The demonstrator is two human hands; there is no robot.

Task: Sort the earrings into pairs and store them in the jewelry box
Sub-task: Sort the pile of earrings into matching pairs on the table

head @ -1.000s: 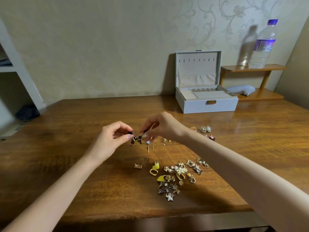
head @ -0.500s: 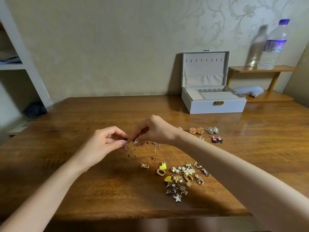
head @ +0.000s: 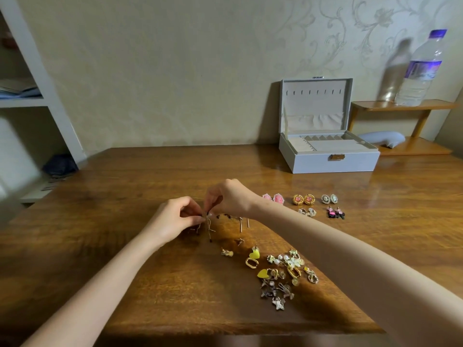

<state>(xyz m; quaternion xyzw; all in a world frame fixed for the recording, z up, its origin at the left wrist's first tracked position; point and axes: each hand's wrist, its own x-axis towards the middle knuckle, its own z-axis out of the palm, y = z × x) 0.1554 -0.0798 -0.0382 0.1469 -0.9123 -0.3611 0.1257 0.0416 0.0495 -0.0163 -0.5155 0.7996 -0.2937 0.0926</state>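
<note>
where a second ago fiddled over the small black earrings point(head: 224, 216), now pinch a thin gold dangle earring point(head: 210, 225) between left hand point(head: 175, 219) and right hand point(head: 230, 199), lifted off the table point(head: 150, 171). probably untangling a pair. beyond: sorted pairs point(head: 303, 199) in a row, loose heap point(head: 284, 269) nearer, open jewelry box point(head: 333, 161) well apart, storing pending.

Your jewelry box point(head: 333, 162) stands open, lid upright, by the far edge of the tabletop point(head: 150, 176), toward the right. In front of it, paired earrings point(head: 303, 199) lie in two rows. The unsorted heap point(head: 283, 274) sprawls toward the near edge. Thin gold dangly earrings point(head: 210, 225) hang pinched between your left hand point(head: 172, 221) and right hand point(head: 231, 199).
</note>
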